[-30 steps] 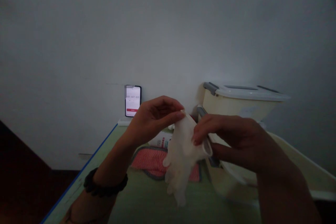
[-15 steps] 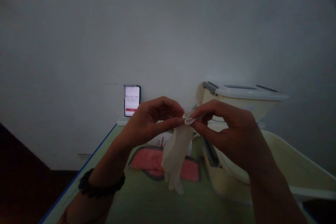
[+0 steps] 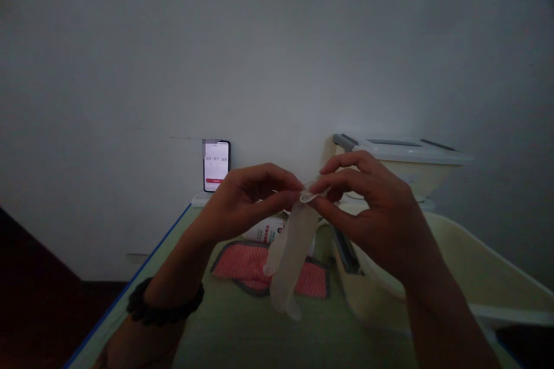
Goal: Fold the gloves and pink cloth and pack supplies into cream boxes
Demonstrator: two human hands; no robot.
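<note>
A thin white disposable glove [image 3: 295,251] hangs fingers-down between my hands, its rolled cuff at the top. My left hand [image 3: 251,199] pinches the left side of the cuff between thumb and fingers; a dark beaded bracelet [image 3: 165,302] circles that wrist. From the other side, my right hand [image 3: 372,199] grips the cuff with thumb and index finger, its other fingers partly raised. Below the glove, a pink cloth with dark edging [image 3: 242,262] lies on the green table top [image 3: 225,328]. A white package with red print [image 3: 264,230] is partly hidden behind my left hand and the glove.
A phone showing a running timer [image 3: 216,164] stands against the wall at the back left. On the right sit a cream lidded bin [image 3: 402,153] and, nearer, an open cream bin [image 3: 459,242]. The table's blue edge [image 3: 142,271] runs along the left.
My right hand's upper fingers have lifted and spread a little from the cuff. The hanging glove has swung and its fingers lie differently. Both hands still hold the cuff.
</note>
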